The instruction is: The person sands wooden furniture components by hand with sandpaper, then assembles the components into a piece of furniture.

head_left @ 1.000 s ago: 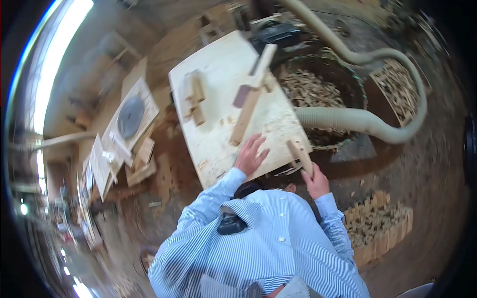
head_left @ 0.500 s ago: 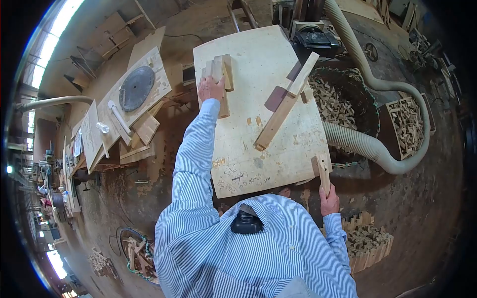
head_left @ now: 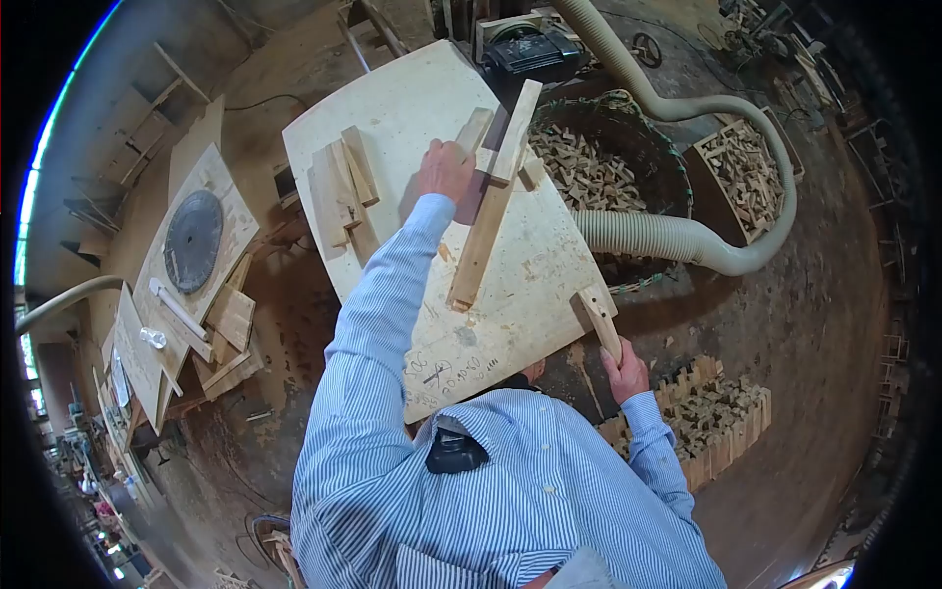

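My left hand is closed around a short wooden block, which sticks out beyond the fingers. It is over the pale worktable, close beside a long wooden bar fixed at a slant with a crosspiece. Dark reddish-brown pieces lie against that bar, partly hidden by the hand. A group of wooden blocks rests to the left on the tabletop. My right hand grips a narrow wooden piece with holes by its lower end, at the table's near right corner.
A basket of wood offcuts stands right of the table, with a ribbed hose passing over it. Behind is a dark motor. A crate of offcuts and stacked wood pieces sit on the floor. A circular saw blade lies left.
My left hand has moved right from the group of blocks to the slanted bar, bringing one block along. My right hand keeps its wooden piece. The whole view has turned and shifted.
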`<control>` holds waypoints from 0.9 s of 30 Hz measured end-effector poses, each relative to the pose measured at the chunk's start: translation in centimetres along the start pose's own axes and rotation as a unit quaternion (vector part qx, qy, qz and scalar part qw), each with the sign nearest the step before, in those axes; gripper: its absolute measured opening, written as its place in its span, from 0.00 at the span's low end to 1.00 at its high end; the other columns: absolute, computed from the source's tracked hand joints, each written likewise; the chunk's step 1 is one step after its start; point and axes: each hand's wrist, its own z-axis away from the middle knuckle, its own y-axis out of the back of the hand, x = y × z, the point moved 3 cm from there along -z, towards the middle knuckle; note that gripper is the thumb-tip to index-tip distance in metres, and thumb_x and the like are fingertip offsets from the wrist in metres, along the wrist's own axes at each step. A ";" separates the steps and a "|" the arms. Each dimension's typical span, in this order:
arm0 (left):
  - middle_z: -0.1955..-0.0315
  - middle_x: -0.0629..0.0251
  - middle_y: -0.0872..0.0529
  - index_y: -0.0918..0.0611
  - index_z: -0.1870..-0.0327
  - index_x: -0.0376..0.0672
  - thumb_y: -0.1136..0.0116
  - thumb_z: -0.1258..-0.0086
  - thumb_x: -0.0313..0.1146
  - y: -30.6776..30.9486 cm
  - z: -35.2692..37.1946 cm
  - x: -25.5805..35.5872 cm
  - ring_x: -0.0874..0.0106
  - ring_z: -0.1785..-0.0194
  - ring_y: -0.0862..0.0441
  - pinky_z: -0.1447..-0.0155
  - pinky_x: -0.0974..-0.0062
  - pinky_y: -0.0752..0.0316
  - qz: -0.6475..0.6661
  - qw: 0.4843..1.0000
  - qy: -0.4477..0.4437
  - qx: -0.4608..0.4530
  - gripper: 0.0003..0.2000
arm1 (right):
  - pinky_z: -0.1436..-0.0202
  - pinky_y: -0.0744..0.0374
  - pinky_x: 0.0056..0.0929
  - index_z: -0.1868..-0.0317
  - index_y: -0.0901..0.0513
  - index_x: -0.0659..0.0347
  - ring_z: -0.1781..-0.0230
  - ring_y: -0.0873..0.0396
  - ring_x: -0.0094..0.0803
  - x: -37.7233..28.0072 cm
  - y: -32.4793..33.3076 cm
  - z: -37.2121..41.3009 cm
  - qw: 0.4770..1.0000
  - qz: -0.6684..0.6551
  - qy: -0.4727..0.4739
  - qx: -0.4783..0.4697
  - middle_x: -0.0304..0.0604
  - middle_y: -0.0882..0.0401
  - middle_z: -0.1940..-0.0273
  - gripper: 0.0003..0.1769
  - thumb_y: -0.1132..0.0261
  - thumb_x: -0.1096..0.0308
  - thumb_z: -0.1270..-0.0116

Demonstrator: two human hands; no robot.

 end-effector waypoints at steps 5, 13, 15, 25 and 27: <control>0.44 0.50 0.17 0.12 0.49 0.36 0.32 0.29 0.47 -3.7 -3.0 1.8 0.51 0.40 0.16 0.37 0.52 0.18 -0.037 0.999 0.014 0.001 0.21 | 0.47 0.15 0.53 0.30 0.24 0.60 0.48 0.12 0.64 0.3 -0.1 0.0 1.000 -0.012 -0.018 -0.011 0.64 0.12 0.49 0.28 0.35 0.51 0.20; 0.42 0.49 0.18 0.13 0.45 0.35 0.36 0.25 0.50 -4.9 -4.3 2.8 0.49 0.38 0.16 0.33 0.52 0.20 -0.034 0.998 0.002 -0.051 0.23 | 0.47 0.14 0.51 0.30 0.24 0.59 0.49 0.12 0.62 0.3 0.0 -0.1 1.000 -0.020 0.003 -0.009 0.63 0.11 0.49 0.28 0.34 0.52 0.21; 0.42 0.47 0.18 0.13 0.43 0.36 0.37 0.24 0.50 -5.0 -4.3 2.4 0.48 0.37 0.17 0.33 0.52 0.21 -0.023 0.998 0.007 -0.064 0.24 | 0.47 0.14 0.51 0.29 0.25 0.58 0.49 0.11 0.61 0.7 -0.1 -0.2 1.000 -0.013 0.007 -0.008 0.63 0.11 0.49 0.28 0.34 0.52 0.21; 0.43 0.46 0.17 0.14 0.34 0.45 0.39 0.21 0.49 -7.4 -5.5 0.6 0.50 0.39 0.17 0.31 0.56 0.22 0.043 0.996 -0.017 -0.079 0.23 | 0.48 0.14 0.53 0.30 0.25 0.57 0.50 0.12 0.63 0.7 0.1 -0.3 0.999 -0.027 0.013 -0.020 0.63 0.11 0.50 0.27 0.35 0.50 0.21; 0.47 0.46 0.15 0.12 0.36 0.44 0.37 0.21 0.48 -7.5 -5.6 0.9 0.51 0.41 0.16 0.33 0.58 0.22 0.042 0.998 -0.017 -0.054 0.22 | 0.48 0.14 0.54 0.30 0.25 0.57 0.50 0.12 0.64 0.7 0.1 -0.3 0.999 -0.023 0.013 -0.022 0.63 0.11 0.50 0.27 0.36 0.50 0.20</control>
